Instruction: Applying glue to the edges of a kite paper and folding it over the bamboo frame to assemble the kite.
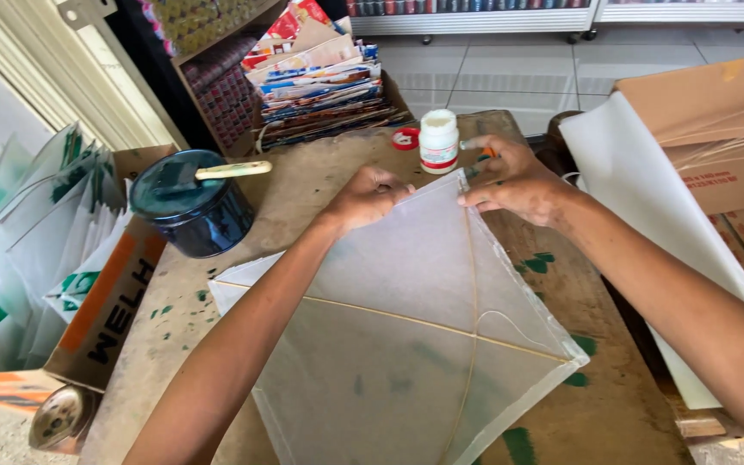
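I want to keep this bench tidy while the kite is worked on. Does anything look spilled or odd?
Green smears mark the worn table beside the translucent kite, more near its lower corner. They look like dried stains, not a fresh spill. Both hands, left hand and right hand, press the kite's top corner.

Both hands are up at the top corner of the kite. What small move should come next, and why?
Probably press the paper fold flat over the tip of the upright stick. Both the left hand and the right hand pinch the top corner of the translucent kite, where the thin stick ends, and the white glue bottle stands just behind, so the corner looks ready for sealing.
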